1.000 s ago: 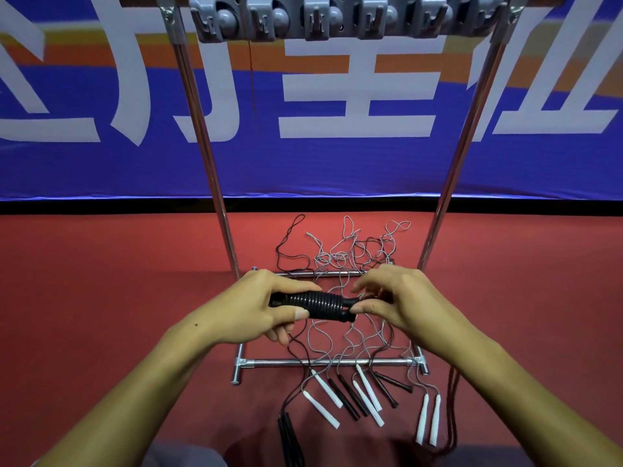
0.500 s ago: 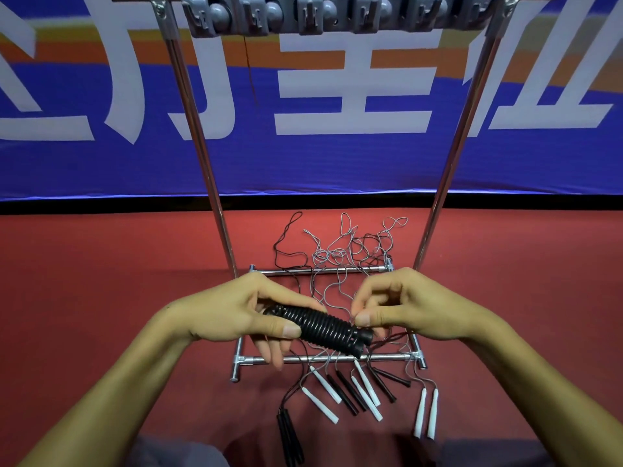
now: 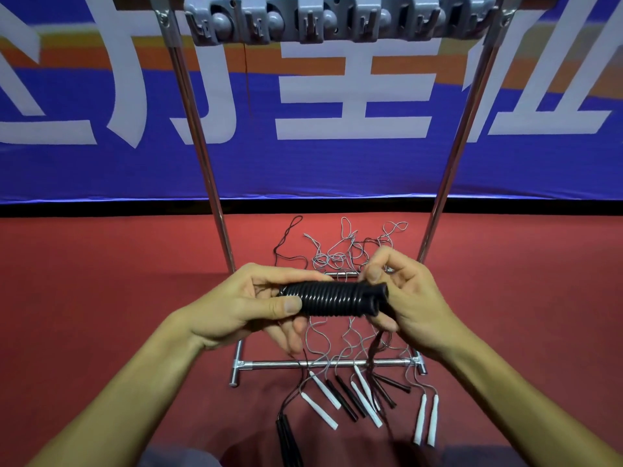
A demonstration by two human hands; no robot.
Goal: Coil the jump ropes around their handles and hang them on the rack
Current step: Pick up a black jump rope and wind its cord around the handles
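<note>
I note the coiled black rope (image 3: 332, 298): glossy, ribbed plastic. Rack poles (image 3: 205, 156) read as polished metal; hook bar (image 3: 337, 18) as matt grey plastic. Floor (image 3: 101, 281) looks matt red.

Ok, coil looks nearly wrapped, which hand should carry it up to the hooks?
Left, probably. The left hand already grips the black coiled rope firmly round its end, while the right hand only pinches the far end's loose tail. The hook bar sits directly above.

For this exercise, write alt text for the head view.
Two bare hands hold a black rope coiled around its handles: left hand grips one end, right hand pinches the other. Beyond stands a metal rack over loose black and white jump ropes on red floor.
</note>
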